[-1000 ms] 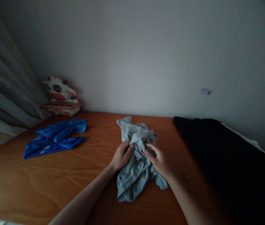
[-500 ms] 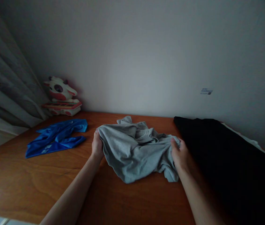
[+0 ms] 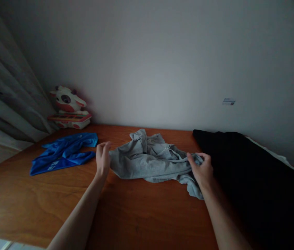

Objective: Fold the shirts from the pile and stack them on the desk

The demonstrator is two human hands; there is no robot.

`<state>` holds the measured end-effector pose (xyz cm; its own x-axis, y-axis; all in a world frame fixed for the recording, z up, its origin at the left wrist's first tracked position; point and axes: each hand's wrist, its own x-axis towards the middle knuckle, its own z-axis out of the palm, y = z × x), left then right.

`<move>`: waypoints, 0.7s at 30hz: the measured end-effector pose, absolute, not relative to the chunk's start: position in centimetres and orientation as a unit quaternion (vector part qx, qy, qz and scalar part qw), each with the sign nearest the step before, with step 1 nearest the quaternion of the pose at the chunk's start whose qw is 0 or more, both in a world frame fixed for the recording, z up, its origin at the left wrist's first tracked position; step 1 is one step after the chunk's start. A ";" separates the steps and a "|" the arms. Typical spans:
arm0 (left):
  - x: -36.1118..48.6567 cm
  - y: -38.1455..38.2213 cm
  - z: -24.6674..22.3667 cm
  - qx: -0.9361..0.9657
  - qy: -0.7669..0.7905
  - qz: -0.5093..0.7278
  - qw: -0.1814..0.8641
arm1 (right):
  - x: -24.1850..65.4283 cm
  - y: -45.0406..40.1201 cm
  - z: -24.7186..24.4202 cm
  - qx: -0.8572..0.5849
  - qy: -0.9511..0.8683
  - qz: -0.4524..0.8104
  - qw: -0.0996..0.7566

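Observation:
A crumpled grey garment [image 3: 141, 163] lies across the middle of the wooden table, its folds bunched toward the back. Beside its left edge is my left hand [image 3: 102, 159], fingers raised and holding nothing that I can see. At the garment's right end, my right hand [image 3: 201, 168] pinches the cloth between thumb and fingers. A loose part of the fabric hangs below that hand onto the tabletop. Whether this is a shirt or another piece of clothing I cannot tell.
On the left lies a rumpled blue garment [image 3: 66, 152] with white print. Behind it stands a cow-shaped toy keyboard [image 3: 70, 111] near the curtain [image 3: 9, 93]. Black cloth [image 3: 243, 180] spreads over the table's right side, white fabric at its far edge. A wall [image 3: 147, 62] bounds the back.
My left hand has let go of the grey garment and shifted a little left. The garment's raised front has dropped flatter to the table. My right hand keeps its hold, slightly further right.

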<state>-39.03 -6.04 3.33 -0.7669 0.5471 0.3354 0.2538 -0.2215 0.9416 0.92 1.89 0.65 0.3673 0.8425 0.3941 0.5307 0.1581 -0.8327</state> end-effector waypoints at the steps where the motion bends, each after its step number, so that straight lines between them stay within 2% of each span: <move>1: -38.3 -6.2 3.2 0.380 0.640 0.663 0.078 | 0.8 1.7 0.7 -0.635 -0.556 0.147 0.516; 5: -36.0 -6.5 2.6 0.568 0.700 0.431 0.035 | 0.7 1.2 1.1 -0.652 -0.632 0.122 0.400; 8: -35.5 -6.5 2.2 0.618 0.712 0.333 0.032 | 0.6 1.0 1.6 -0.642 -0.679 0.078 0.348; 11: -35.6 -6.4 2.2 0.633 0.708 0.309 0.051 | 0.1 0.6 2.0 -0.542 -0.736 0.023 0.406; 13: -35.8 -6.4 2.2 0.637 0.706 0.300 0.067 | -0.3 0.3 2.1 -0.492 -0.762 0.031 0.419; 18: -35.9 -6.4 2.3 0.682 0.665 0.300 0.058 | -0.9 0.2 1.8 -0.516 -0.787 0.070 0.330; 21: -35.6 -6.5 2.4 0.657 0.650 0.364 0.115 | -0.8 0.4 1.8 -0.535 -0.786 0.112 0.288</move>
